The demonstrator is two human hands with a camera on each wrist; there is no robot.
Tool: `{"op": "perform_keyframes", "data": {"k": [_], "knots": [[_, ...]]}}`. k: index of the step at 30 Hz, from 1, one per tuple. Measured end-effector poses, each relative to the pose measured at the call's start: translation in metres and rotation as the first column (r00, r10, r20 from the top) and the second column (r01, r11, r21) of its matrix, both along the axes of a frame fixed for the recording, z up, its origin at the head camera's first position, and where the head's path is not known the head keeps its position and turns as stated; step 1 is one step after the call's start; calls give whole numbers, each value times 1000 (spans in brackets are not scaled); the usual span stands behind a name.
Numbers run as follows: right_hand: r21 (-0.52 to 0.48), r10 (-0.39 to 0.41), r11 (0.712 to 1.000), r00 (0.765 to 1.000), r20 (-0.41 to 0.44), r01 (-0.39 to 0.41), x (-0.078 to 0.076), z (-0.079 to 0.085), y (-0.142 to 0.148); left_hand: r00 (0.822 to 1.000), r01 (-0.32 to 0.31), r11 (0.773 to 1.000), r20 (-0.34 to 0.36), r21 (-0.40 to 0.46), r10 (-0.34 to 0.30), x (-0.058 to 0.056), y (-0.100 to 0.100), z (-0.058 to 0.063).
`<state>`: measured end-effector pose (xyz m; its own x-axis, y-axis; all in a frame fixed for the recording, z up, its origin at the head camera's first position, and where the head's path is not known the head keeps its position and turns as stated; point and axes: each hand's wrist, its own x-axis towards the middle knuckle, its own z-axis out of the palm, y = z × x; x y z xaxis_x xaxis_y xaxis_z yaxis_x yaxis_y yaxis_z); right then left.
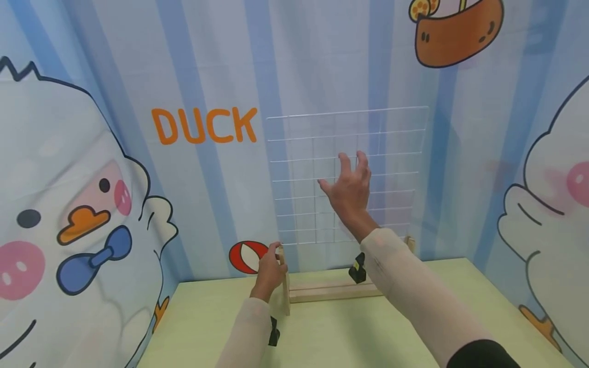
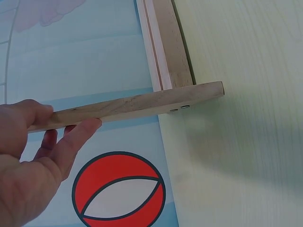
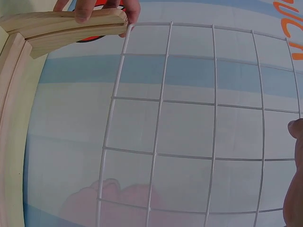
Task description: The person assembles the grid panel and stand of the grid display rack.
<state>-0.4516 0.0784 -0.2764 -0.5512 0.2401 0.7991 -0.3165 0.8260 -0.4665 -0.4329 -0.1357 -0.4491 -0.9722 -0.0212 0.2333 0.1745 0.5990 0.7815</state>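
Note:
A white wire grid panel (image 1: 294, 180) rises upright behind a wooden base, its lower edge at the height of the uprights' tops. My left hand (image 1: 270, 271) pinches the left wooden upright (image 2: 142, 101) near its top, thumb on one face and fingers on the other. In the right wrist view, a lower corner of the grid meets the grooved upright (image 3: 80, 28) beside those fingertips. My right hand (image 1: 350, 191) is at the middle of the grid with spread, bent fingers at the wires. Its thumb (image 3: 296, 128) shows at the right wrist view's edge; the other fingers' contact is hidden there.
A grooved wooden crossbar (image 1: 336, 293) joins the uprights low down on the pale yellow table (image 1: 221, 317). The right upright (image 1: 410, 244) is partly behind my forearm. A striped cartoon curtain (image 1: 216, 194) hangs close behind the grid and along both sides.

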Motion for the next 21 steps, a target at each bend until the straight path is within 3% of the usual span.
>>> {"op": "perform_keyframes", "data": {"k": [21], "knots": [[36, 13, 999, 1000, -20, -12, 3, -7, -6, 1000, 10, 1000, 5, 9, -10, -2, -1, -2]]}}
